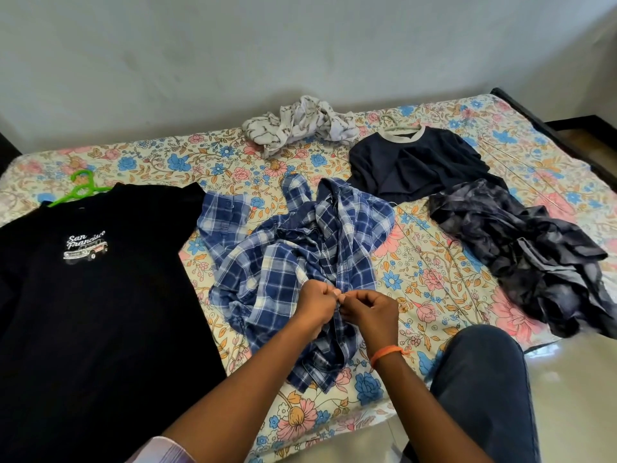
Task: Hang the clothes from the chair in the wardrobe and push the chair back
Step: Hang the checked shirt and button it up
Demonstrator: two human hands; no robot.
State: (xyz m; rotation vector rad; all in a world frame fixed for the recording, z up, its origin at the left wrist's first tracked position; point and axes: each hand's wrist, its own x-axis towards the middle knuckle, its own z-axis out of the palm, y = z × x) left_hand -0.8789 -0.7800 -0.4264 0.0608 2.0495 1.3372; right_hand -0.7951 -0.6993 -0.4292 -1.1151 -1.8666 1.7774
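Observation:
A blue plaid shirt lies crumpled in the middle of the flowered bed. My left hand and my right hand meet over its front edge, and both pinch the fabric between fingers and thumb. A black T-shirt with a white car print lies flat on the left, on a green hanger. At the back right a dark navy top sits on a pale hanger.
A dark grey patterned garment is heaped on the right. A white printed cloth is bunched at the back by the wall. My knee in dark trousers is at the bed's near right edge, over shiny floor.

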